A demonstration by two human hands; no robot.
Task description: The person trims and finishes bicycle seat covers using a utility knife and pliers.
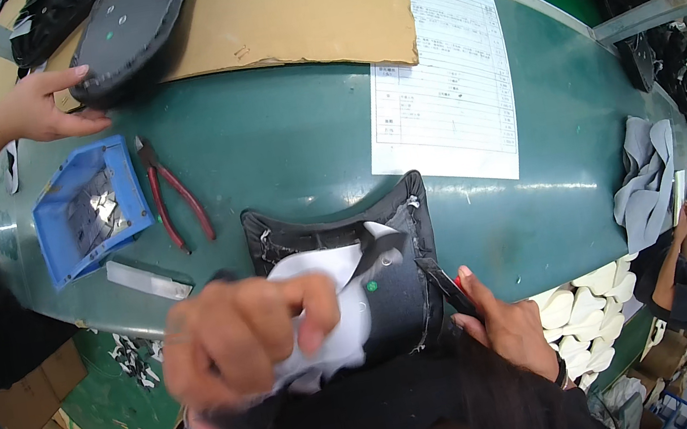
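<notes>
Tool [446,286] in R fingers [486,298] by blk pad [406,308]; L fingers [269,313] nr wht sheet [349,323]

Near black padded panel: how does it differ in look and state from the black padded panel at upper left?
The near black padded panel is partly covered by pale sheet material; the upper-left black padded panel shows its face uncovered. The near panel's far edge curves inward; the upper-left panel's near end is rounded outward. Both carry a green dot.
</notes>
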